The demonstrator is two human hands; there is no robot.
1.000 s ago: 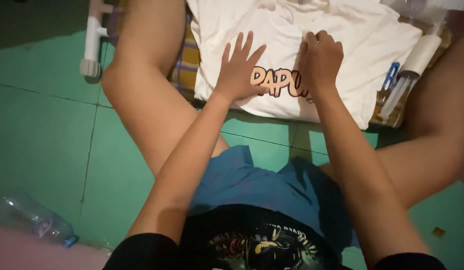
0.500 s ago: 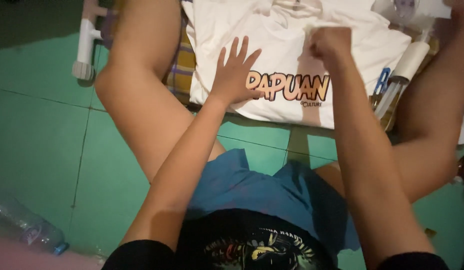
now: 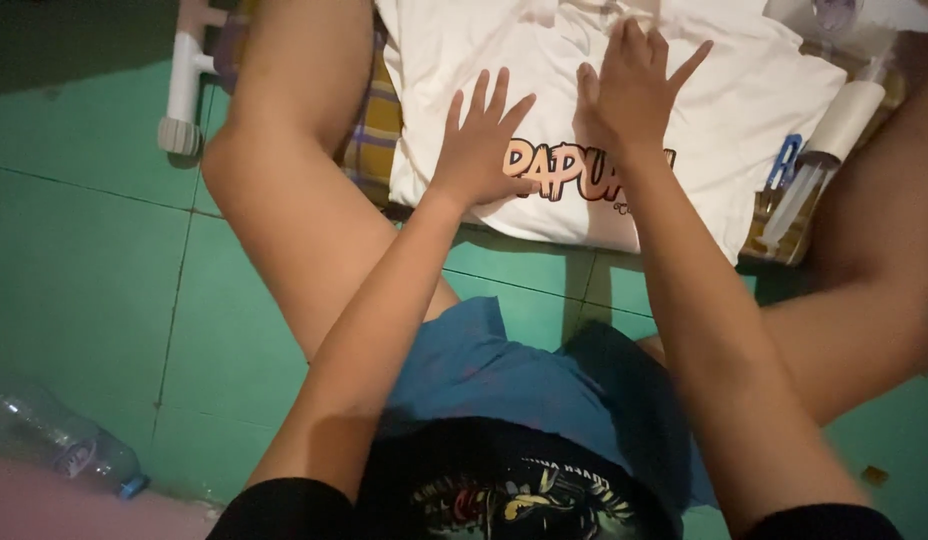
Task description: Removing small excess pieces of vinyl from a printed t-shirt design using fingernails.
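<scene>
Two hands [image 3: 554, 130] flat on white shirt [image 3: 744, 110], print partly covered

Clear plastic bottle [image 3: 69, 447] lying on the green tiled floor [image 3: 84, 270], white plastic tool [image 3: 187, 75] farther up.

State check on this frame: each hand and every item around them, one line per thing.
left hand: open, fingers spread, flat on the shirt
right hand: open, fingers spread, flat on the shirt
white shirt: laid flat on a checked cloth, print facing up
checked cloth: spread under the shirt
plastic bottle: lying on its side on the floor, blue cap on
paper roll: lying by the shirt's edge
</scene>
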